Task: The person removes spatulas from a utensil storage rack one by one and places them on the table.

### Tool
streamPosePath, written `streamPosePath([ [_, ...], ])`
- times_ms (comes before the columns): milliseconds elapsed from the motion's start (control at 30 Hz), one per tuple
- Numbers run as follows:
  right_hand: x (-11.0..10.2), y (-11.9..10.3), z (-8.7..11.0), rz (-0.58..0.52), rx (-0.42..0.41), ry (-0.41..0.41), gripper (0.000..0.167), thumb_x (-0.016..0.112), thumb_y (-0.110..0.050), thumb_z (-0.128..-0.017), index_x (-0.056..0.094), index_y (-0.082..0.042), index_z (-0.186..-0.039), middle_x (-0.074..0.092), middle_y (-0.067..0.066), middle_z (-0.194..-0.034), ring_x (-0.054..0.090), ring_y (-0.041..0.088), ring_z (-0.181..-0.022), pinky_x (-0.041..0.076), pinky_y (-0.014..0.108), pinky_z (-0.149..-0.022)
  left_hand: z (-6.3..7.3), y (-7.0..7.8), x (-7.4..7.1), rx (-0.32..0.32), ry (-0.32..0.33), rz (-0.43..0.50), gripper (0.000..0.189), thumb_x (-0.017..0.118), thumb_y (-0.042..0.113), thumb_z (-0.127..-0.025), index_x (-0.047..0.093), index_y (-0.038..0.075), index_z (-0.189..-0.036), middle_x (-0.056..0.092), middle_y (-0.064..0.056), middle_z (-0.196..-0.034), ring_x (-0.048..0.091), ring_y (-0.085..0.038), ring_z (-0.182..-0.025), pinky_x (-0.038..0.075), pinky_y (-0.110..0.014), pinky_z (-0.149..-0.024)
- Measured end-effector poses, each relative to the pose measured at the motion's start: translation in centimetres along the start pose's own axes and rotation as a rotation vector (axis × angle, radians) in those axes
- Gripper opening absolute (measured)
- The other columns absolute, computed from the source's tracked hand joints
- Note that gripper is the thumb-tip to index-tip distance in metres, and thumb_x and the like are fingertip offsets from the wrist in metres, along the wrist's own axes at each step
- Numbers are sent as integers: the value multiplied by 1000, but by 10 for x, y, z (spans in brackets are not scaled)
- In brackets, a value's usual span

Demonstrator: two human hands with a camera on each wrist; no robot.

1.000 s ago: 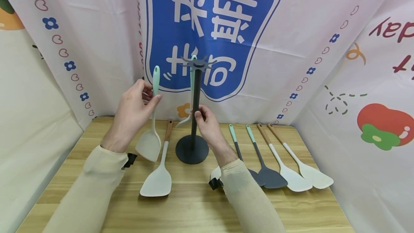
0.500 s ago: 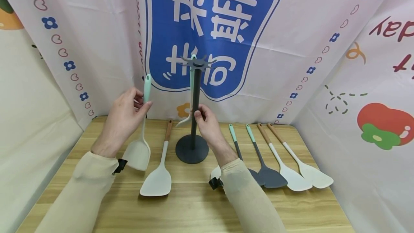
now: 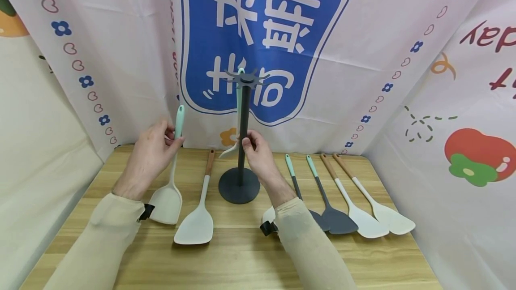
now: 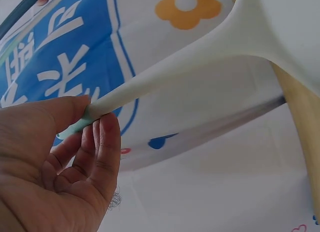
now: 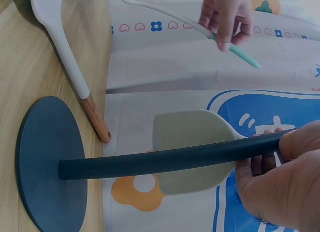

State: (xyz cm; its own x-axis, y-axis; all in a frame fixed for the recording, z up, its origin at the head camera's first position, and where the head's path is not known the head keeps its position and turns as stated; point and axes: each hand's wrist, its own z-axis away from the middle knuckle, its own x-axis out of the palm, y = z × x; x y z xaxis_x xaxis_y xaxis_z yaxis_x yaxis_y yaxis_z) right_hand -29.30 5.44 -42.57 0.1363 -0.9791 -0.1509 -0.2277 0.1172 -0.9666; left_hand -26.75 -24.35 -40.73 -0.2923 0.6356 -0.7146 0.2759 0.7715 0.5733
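My left hand [image 3: 147, 155] pinches a cream spatula [image 3: 166, 205] at its mint handle, thumb against fingers. The handle points up, and the blade is low over the left of the table. My right hand [image 3: 260, 153] grips the pole of a dark utensil stand [image 3: 240, 191], which has a round base and a ring of hooks on top. Behind the pole hangs another mint-handled spatula, its pale blade [image 5: 182, 129] showing in the right wrist view. Right of the held spatula lies a white spatula [image 3: 197, 225] with a wooden handle.
On the right of the wooden table [image 3: 242, 258] lie several spatulas: dark ones with mint handles [image 3: 338, 220] and white ones with wooden handles [image 3: 368, 223]. Another white blade [image 3: 268, 214] shows partly under my right forearm. Printed cloth [image 3: 363, 57] closes off the back and sides.
My left hand has moved left and down with the cream spatula, bringing its blade lower beside the wooden-handled one. My right hand and the stand have stayed in place.
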Motion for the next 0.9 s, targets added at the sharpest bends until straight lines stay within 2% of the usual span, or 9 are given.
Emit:
streamPosePath([
  [467,1,0,0,-1,-4,5,26,55,-17,-123,73,-1,-134,75,18,-122,68,22,-113,58,43,-110,4,-29,17,-61,-74,-27,25,75,15,-114,64,-4,-127,71,-27,-115,80,-42,-102,71,-59,-85],
  [633,1,0,0,2,-8,4,28,55,-18,-122,73,-1,-135,75,18,-123,68,22,-113,58,43,-111,6,-37,22,-75,-99,-24,23,73,14,-114,64,-4,-124,69,-26,-112,78,-39,-98,68,-50,-77],
  [800,1,2,-1,10,-16,5,28,55,-19,-122,73,-1,-134,75,17,-121,69,20,-112,58,42,-110,8,-42,25,-95,-144,-23,21,71,12,-114,62,-4,-123,69,-27,-112,74,-34,-89,59,-36,-67],
  [900,1,2,-1,10,-17,6,28,55,-19,-122,73,0,-134,75,18,-121,69,19,-112,59,42,-109,9,-45,27,-114,-174,-32,22,72,12,-114,60,-4,-123,70,-25,-108,69,-30,-83,53,-33,-63],
])
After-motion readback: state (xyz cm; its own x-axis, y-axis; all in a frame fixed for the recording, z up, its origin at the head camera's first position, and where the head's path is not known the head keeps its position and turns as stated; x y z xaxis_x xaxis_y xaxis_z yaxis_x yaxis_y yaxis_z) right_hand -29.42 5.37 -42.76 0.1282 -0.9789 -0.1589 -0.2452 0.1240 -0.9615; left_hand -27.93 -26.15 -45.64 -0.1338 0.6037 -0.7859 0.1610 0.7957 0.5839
